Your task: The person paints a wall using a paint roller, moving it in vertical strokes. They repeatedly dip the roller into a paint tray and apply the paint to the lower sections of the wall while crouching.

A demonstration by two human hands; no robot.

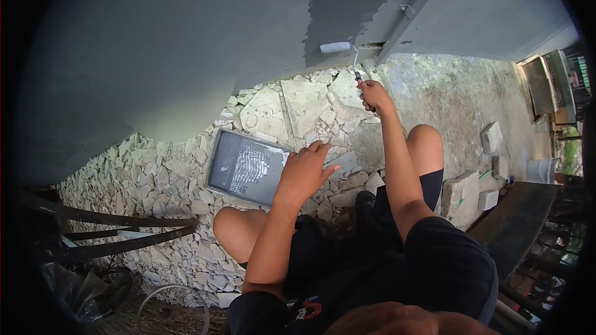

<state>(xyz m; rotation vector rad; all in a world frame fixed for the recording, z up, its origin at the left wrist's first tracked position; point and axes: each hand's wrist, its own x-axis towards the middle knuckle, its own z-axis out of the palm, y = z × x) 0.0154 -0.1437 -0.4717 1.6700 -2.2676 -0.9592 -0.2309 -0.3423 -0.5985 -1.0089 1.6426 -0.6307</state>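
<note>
My right hand is closed round the dark handle of a paint roller. The pale roller head lies against the lower part of the grey wall, at the foot of a darker wet-looking patch. Over the right end of a dark paint tray hovers my left hand, its fingers apart and nothing in them. Whitish wet paint streaks the tray's ribbed slope. The tray rests on broken stone, and my hand hides part of its right edge.
Rubble and flat stone slabs cover the ground along the wall. A metal post runs beside the patch. Dark bars jut in at left. Concrete blocks and a white bucket stand to the right.
</note>
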